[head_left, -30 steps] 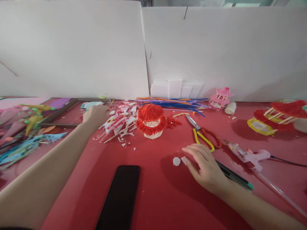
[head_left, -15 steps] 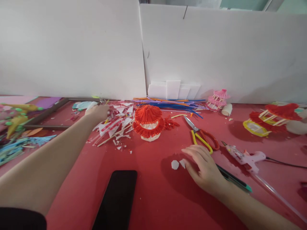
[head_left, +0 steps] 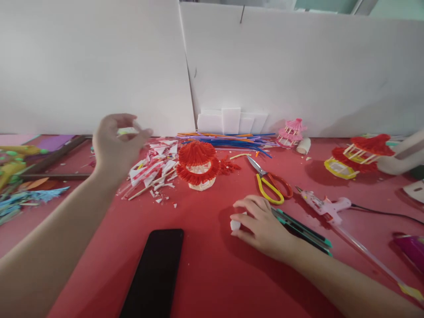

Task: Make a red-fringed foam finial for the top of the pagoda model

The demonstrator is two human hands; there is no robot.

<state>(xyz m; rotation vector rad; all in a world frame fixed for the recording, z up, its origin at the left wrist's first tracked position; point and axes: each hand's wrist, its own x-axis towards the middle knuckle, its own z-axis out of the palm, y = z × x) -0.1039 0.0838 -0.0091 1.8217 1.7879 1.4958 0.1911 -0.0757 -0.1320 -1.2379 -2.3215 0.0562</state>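
Note:
My left hand (head_left: pixel 115 143) is raised above the scrap heap, a small pale sliver (head_left: pixel 136 125) pinched between thumb and forefinger; its exact kind is unclear. Low over the red table, my right hand (head_left: pixel 263 225) has its thumb and forefinger at opposite edges of a small white many-sided piece (head_left: pixel 235 225). A second white scrap is mostly hidden behind those fingers. Between the hands stands a small two-tiered pavilion model (head_left: pixel 198 165) with fuzzy red roofs and a pale base. Scissors (head_left: pixel 267 181) with one yellow and one red handle lie beyond my right hand.
A phone (head_left: pixel 154 269) lies in front. Green-black utility knives (head_left: pixel 303 232) and a pink glue gun (head_left: pixel 326 206) are at right. White and red scraps (head_left: pixel 154 165) heap at left. Pipe cleaners (head_left: pixel 228 141), a pink pavilion (head_left: pixel 291 131) and a red-yellow one (head_left: pixel 359 157) stand farther back.
My left hand has risen from the scrap heap with a small pale sliver. My right fingers have closed in around the white many-sided piece. The view has shifted slightly right.

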